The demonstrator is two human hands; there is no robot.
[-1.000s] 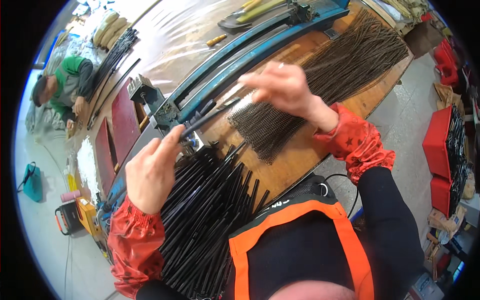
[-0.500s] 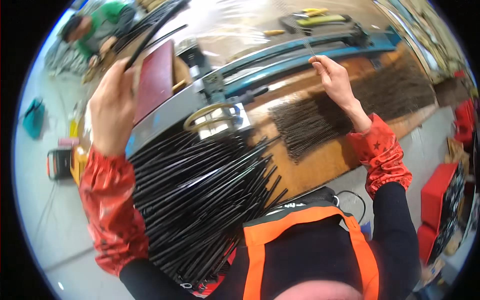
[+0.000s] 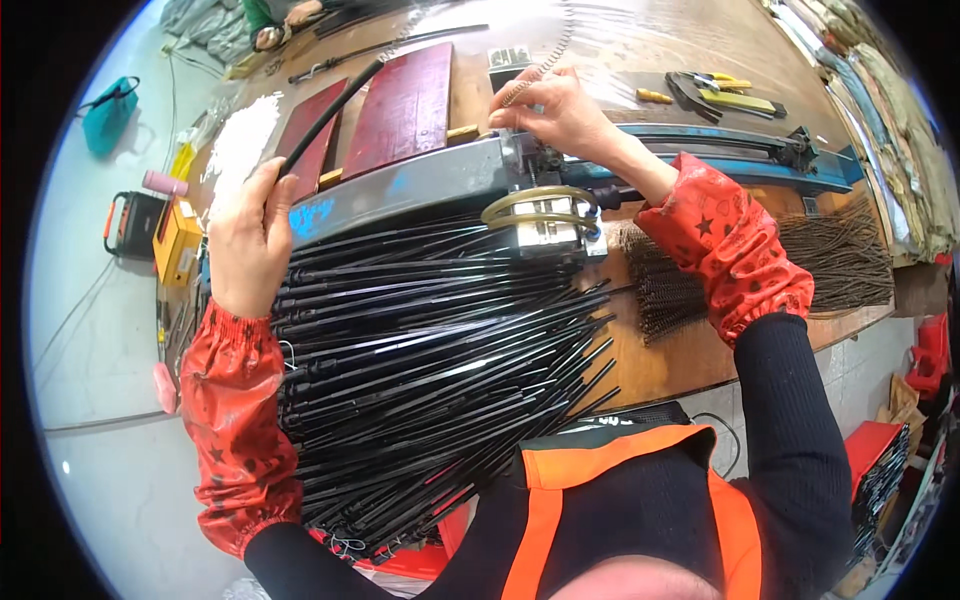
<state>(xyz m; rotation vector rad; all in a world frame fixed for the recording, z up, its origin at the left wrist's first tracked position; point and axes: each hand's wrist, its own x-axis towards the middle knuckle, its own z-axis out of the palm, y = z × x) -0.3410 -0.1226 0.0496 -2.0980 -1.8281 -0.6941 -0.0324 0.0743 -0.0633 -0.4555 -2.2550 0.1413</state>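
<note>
My left hand (image 3: 248,240) is closed around the lower end of a slim black tube (image 3: 330,118), which slants up and away to the right. A thin coil spring shows at the tube's far end and runs up out of the picture. My right hand (image 3: 560,112) pinches a long thin coil spring (image 3: 565,35) that arcs down from the top edge. Whether both stretches are one spring, I cannot tell. Below my hands lies a large heap of black tubes (image 3: 440,350). Under my right forearm, many brown coil springs (image 3: 840,262) are laid side by side.
A grey and blue machine with a long rail (image 3: 720,150) crosses the wooden table, with a yellow hose loop (image 3: 510,208) at its middle. Dark red boards (image 3: 405,105) lie behind it. Pliers and a yellow-handled tool (image 3: 740,100) rest farther back. Another person's hand (image 3: 303,12) shows at top left.
My right hand has moved left with the spring, toward the tube's far end. My left hand has lowered slightly, and the tube tilts more to the right. The view has shifted.
</note>
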